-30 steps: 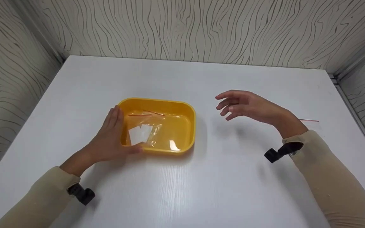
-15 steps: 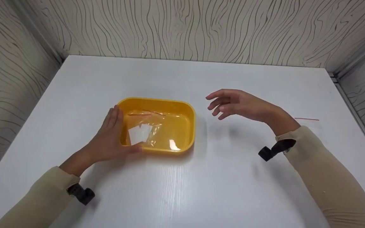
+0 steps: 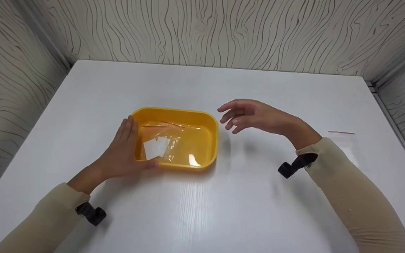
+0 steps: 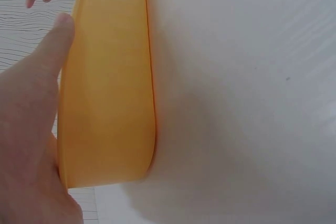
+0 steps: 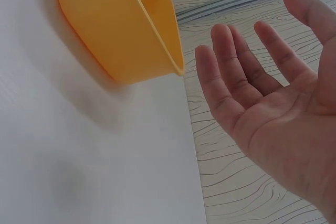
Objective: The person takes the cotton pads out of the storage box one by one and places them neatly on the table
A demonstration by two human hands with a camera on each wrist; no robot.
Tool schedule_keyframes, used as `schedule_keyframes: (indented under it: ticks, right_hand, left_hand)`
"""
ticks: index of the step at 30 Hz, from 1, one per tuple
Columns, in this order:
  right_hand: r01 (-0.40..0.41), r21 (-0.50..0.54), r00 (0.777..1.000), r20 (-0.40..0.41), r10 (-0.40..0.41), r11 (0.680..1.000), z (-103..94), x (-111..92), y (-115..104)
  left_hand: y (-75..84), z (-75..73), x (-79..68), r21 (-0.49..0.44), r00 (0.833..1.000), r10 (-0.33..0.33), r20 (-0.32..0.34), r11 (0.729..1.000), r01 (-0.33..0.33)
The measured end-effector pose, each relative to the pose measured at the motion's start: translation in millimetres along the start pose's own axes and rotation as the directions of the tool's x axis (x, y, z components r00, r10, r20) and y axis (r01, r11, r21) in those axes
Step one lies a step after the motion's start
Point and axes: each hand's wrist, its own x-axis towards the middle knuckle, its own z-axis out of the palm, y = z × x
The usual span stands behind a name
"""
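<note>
In the head view my left hand (image 3: pixel 121 154) rests against the left end of a yellow plastic tub (image 3: pixel 218 140). Its fingers lie straight along the end wall, and the thumb (image 4: pixel 64 22) stretches along the near rim. Inside the tub lie clear zip bags with red seal strips (image 3: pixel 156 126) and white pieces (image 3: pixel 156 147). My right hand (image 3: pixel 253 116) hovers just right of the tub, fingers spread and slightly bent, holding nothing. In the right wrist view its palm (image 5: pixel 283 129) faces the camera, apart from the tub (image 5: pixel 115 30).
Another clear zip bag with a red strip (image 3: pixel 341 133) lies on the white table (image 3: pixel 195 207) at the right, partly behind the right sleeve (image 3: pixel 346 186). Wood-patterned panels (image 3: pixel 202 31) stand behind the table and at both sides.
My right hand has moved left toward the tub, uncovering more of the zip bag on the right. The left hand and tub have stayed in place.
</note>
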Motion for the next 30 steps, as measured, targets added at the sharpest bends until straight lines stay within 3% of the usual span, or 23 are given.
schedule_keyframes:
  ticks: [30]
  right_hand:
    - [-0.033, -0.027, 0.999, 0.033, 0.034, 0.999, 28.0, 40, -17]
  left_hand:
    - [0.9, 1.4, 1.6, 0.012, 1.000, -0.025, 0.012, 1.000, 0.025]
